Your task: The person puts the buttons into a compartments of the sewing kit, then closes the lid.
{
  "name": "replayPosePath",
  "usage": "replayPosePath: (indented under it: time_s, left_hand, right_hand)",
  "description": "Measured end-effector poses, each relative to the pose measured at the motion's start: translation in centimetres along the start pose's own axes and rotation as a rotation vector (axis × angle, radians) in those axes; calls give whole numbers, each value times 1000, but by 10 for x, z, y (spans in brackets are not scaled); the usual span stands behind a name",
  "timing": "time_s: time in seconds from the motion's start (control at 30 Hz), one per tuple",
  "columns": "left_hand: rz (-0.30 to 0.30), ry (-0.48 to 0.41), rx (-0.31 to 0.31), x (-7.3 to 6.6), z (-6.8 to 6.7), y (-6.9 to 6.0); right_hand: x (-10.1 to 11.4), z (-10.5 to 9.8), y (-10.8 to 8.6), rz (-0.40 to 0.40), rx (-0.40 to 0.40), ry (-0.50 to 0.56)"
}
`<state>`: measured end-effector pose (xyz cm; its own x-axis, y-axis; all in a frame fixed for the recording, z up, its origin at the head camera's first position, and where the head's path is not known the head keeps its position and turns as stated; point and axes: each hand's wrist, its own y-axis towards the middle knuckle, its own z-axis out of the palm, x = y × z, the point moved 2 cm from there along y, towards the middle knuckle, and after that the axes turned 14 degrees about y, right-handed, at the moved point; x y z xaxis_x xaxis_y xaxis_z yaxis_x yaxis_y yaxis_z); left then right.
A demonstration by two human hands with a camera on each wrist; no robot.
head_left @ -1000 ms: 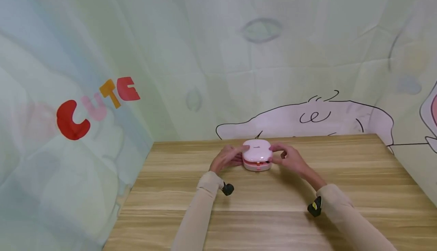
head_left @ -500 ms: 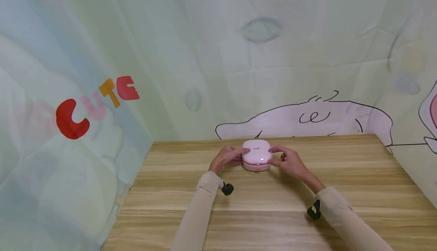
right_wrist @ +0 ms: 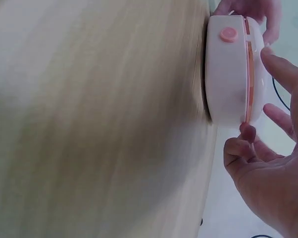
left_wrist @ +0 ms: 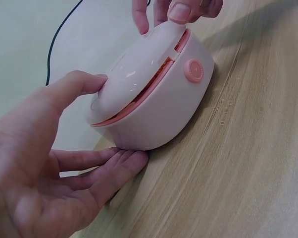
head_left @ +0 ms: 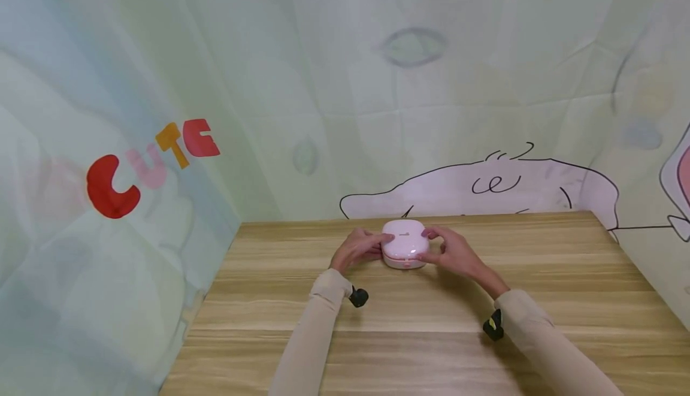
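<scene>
A small white case (head_left: 405, 243) with pink trim and a domed lid (left_wrist: 139, 69) sits near the table's back edge. A round pink button (left_wrist: 193, 71) marks its front. Between lid and base shows a thin gap with orange-red inside. My left hand (head_left: 358, 249) grips the case's left side, thumb on the lid and fingers low against the base. On the other side my right hand (head_left: 455, 253) holds the lid, its thumb at the front right and fingertips farther back; in the right wrist view, curled fingers touch near the seam.
The case stands on a wood-grain table (head_left: 399, 348). Behind it hangs a printed cloth (head_left: 345, 84) with cartoon drawings, close to the table's back edge. A dark cord (left_wrist: 52, 47) runs behind the case in the left wrist view.
The lid has come down, so the wide gap at the front is now a thin line. My right hand has shifted slightly left with it. The left hand has barely moved.
</scene>
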<state>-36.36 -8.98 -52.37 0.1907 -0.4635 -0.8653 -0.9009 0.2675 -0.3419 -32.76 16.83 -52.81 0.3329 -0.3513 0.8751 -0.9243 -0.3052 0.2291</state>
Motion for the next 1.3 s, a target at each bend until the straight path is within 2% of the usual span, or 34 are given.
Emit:
replayPosePath:
  time_s: [0.2, 0.5, 0.9, 1.3]
  left_hand:
    - [11, 19, 2, -1, -1, 0]
    - [14, 17, 13, 0, -1, 1]
    - [-5, 34, 8, -1, -2, 3]
    - [-4, 46, 23, -3, -3, 3]
  right_hand:
    - [1, 2, 13, 29, 84, -78]
    - [-1, 0, 31, 14, 196, -90]
    - [2, -1, 37, 22, 249, -117]
    - [3, 0, 35, 26, 233, -178]
